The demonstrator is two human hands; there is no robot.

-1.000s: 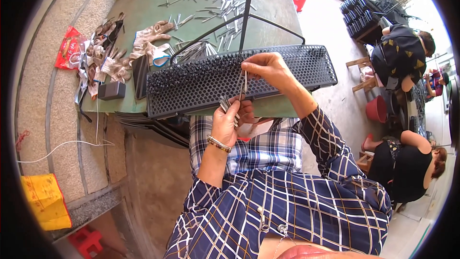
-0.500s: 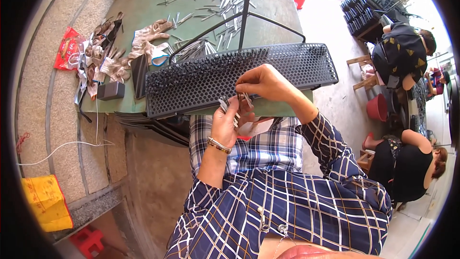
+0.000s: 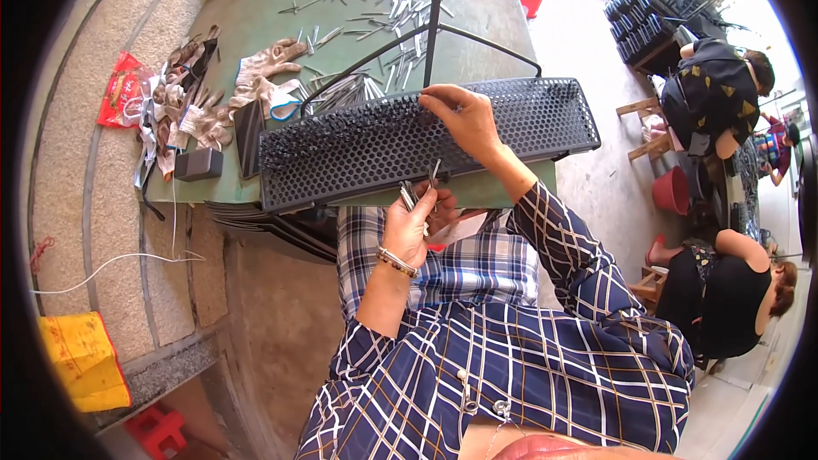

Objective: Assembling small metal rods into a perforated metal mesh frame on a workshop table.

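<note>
A long black perforated rack (image 3: 528, 119) lies across the near edge of the green table. Many small black pieces (image 3: 341, 123) stand in the holes of its left and back part. My left hand (image 3: 413, 220), just in front of the rack, is closed around a small bunch of thin silvery metal rods (image 3: 435, 172), some poking up past the fingers. Over the middle of the rack, my right hand (image 3: 464, 119) has thumb and fingertips pinched together at the back row of standing pieces. Whatever it pinches is too small to make out.
Loose metal rods (image 3: 400, 4) are strewn over the green table (image 3: 247, 13) behind the rack. Work gloves (image 3: 266, 60), a phone (image 3: 247, 138) and a dark box (image 3: 198, 164) lie at left. A black frame (image 3: 434, 21) rises behind the rack. Two people sit at right near a red bucket (image 3: 671, 190).
My right hand has moved up and away from my left hand to the rack's back row. The left hand has dropped slightly and still holds the rods.
</note>
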